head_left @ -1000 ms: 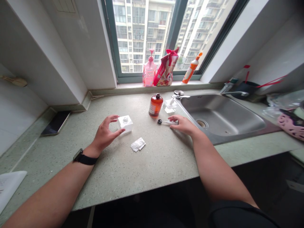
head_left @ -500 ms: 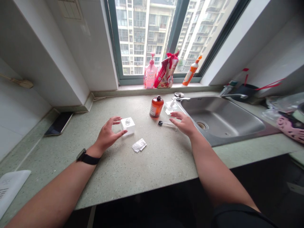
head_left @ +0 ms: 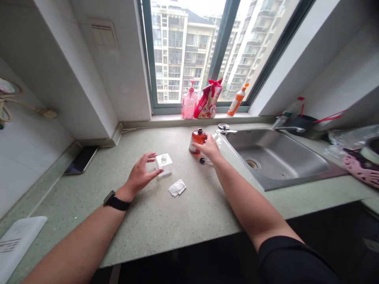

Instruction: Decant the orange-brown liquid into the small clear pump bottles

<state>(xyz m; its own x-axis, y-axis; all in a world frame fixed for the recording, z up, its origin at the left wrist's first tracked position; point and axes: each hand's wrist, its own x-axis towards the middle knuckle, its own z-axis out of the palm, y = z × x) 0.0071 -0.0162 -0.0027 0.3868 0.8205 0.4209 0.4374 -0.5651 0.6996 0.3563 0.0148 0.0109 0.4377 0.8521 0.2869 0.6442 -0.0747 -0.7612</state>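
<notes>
My left hand (head_left: 142,173) is beside a small white square bottle (head_left: 164,165) with a clear neck on top. Its thumb and fingers are spread around the near left corner; a firm hold is not visible. My right hand (head_left: 209,148) is closed around the right side of an amber bottle (head_left: 196,138), which stands uncapped on the counter. The thumb lies across its front, and the other fingers are partly hidden behind. A black cap (head_left: 202,160) with a clear tube lies under the right wrist. Folded white tissue (head_left: 177,187) rests between the hands.
A steel sink (head_left: 296,177) is set into the counter at right. Against the left wall lies a phone (head_left: 81,160). On the sill stand a pink pump bottle (head_left: 188,103), a red bag (head_left: 209,100) and an orange-and-white bottle (head_left: 236,102). A clear pump-like item (head_left: 218,139) is partly hidden behind my right hand.
My right hand has moved left from above the clear tube and closed on the amber bottle. My left hand stays beside the white bottle. The whole view has shifted slightly.
</notes>
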